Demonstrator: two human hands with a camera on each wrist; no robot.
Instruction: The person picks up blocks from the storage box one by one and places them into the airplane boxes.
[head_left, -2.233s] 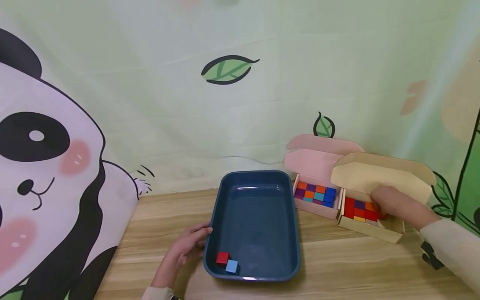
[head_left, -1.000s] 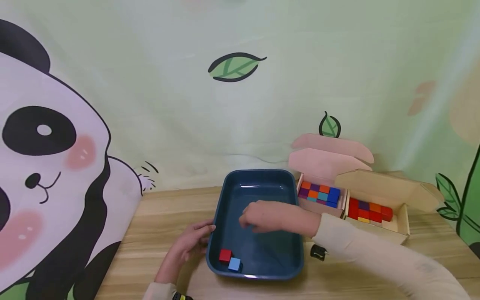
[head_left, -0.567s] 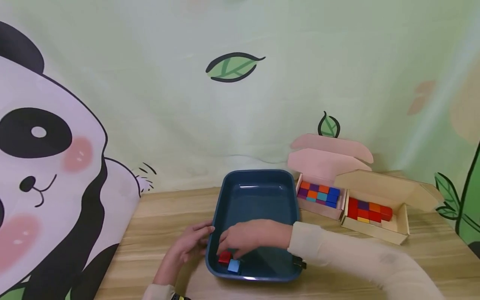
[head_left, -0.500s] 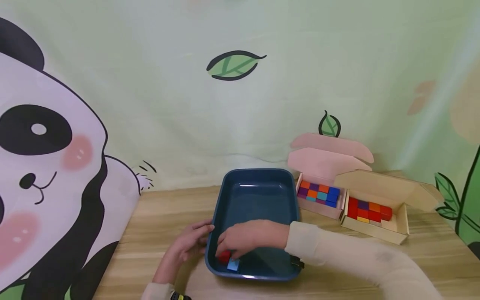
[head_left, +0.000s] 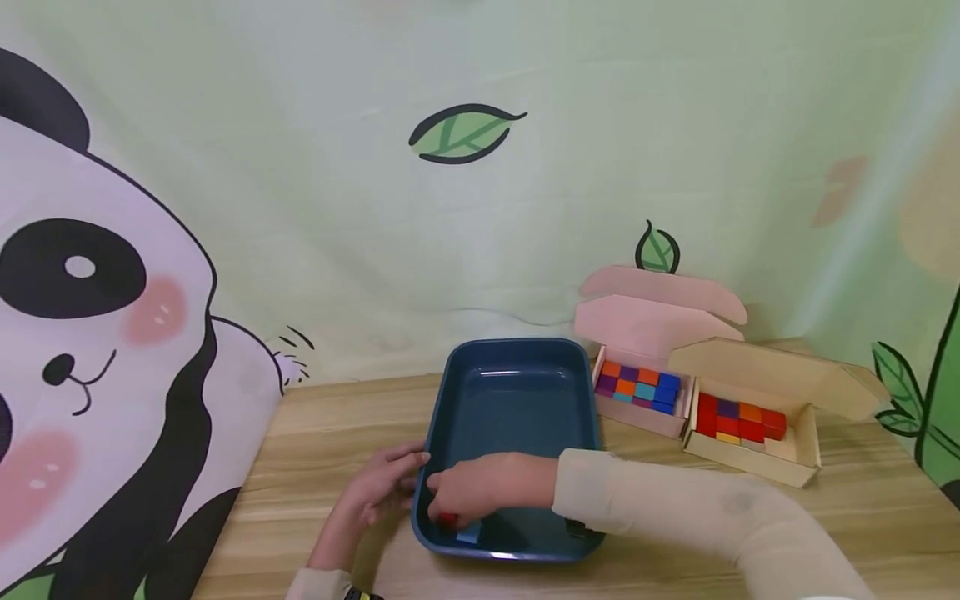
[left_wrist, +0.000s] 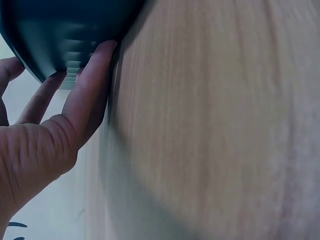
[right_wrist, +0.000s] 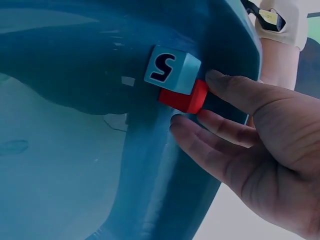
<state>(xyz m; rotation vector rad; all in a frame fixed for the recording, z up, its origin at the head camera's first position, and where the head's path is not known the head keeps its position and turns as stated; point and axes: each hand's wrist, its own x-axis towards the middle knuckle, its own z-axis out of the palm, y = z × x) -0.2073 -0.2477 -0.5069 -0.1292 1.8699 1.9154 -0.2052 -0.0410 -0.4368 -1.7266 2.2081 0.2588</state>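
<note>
My right hand [head_left: 472,490] reaches down into the near-left corner of a dark blue tray [head_left: 525,554]. In the right wrist view its thumb and fingertips pinch a small red block [right_wrist: 185,100]. Against that block lies a light blue block [right_wrist: 172,70] with a black 5 on its face; in the head view the right hand partly covers both. My left hand [head_left: 382,483] touches the tray's left side, fingertips at the rim. Seen from the left wrist, its fingers [left_wrist: 92,75] are fairly straight and spread along the outer wall.
Right of the tray stands a pink box [head_left: 637,422] with an open lid, holding rows of coloured blocks. Beside it a tan open box [head_left: 753,465] contains mostly red blocks. A printed panda curtain [head_left: 337,208] hangs behind the wooden table [head_left: 300,450].
My right hand has left the tan box, crossed over the tray and come down on the red block, its fingers drawing closer together. The left hand stays at the tray's side.
</note>
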